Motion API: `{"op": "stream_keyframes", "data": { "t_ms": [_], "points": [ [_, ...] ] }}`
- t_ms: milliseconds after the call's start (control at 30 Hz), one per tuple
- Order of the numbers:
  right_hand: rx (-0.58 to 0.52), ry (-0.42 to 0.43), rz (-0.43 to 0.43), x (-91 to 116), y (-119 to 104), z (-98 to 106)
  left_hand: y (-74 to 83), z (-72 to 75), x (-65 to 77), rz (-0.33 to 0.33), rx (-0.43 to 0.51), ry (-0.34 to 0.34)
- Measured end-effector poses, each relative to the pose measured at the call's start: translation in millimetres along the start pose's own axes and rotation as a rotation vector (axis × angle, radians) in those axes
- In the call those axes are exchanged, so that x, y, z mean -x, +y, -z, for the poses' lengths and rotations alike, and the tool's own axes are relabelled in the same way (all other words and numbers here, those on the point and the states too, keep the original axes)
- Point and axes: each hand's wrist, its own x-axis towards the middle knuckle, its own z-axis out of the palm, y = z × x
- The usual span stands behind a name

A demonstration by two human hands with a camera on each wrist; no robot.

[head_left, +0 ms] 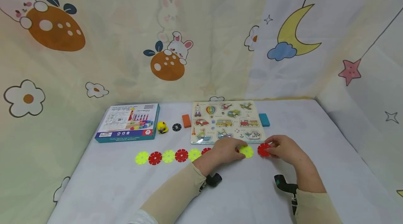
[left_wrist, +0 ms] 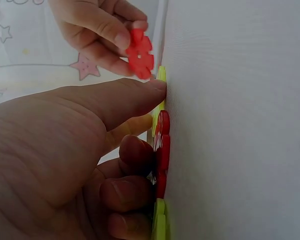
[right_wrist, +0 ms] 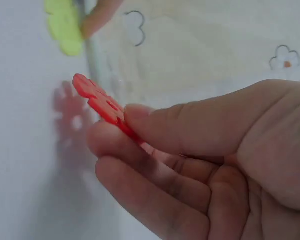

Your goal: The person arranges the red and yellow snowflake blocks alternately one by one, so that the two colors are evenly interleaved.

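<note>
A row of flat, notched flower-shaped plastic discs, yellow and red in turn, runs across the white table. My left hand is at the row's right end, thumb and index finger at the edges of the last yellow disc. It hides part of the row; in the left wrist view, its other fingers curl beside a red disc. To the right, my right hand pinches another red disc between thumb and fingers. That disc is tilted and held off the table, apart from the yellow one.
Behind the row lies a picture puzzle board, with an orange block and a teal block on either side. Further left are a black round chip, a yellow toy duck and a flat box.
</note>
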Motion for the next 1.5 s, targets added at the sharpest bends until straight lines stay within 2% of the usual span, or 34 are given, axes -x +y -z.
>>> {"op": "stream_keyframes", "data": {
  "t_ms": [233, 400, 767, 933, 1200, 1367, 1500],
  "points": [
    [0.105, 0.014, -0.049, -9.3, 6.0, -5.7, 1.8, -0.1, -3.2, 0.001, -0.019, -0.013],
    [0.151, 0.016, -0.033, -18.7, 8.7, -11.1, 3.1, -1.3, -4.7, 0.026, -0.015, -0.009],
    [0.147, 0.010, -0.011, -27.3, 12.3, -19.9, -1.8, -5.5, -6.2, 0.038, -0.019, -0.016],
    [0.141, 0.002, 0.003, -27.2, 13.0, -19.0, 3.6, -4.1, -4.5, 0.039, -0.084, -0.009],
    [0.123, -0.005, 0.030, -29.7, 12.8, -11.1, 12.9, 0.8, -10.9, 0.003, -0.253, -0.002],
    [0.097, -0.020, 0.032, -29.3, 15.1, -17.6, 10.1, -3.9, -8.3, 0.004, -0.263, -0.020],
    [0.117, -0.033, 0.037, -26.7, 11.8, -15.3, 10.5, -3.5, -6.9, -0.002, -0.288, -0.022]
  ]
}}
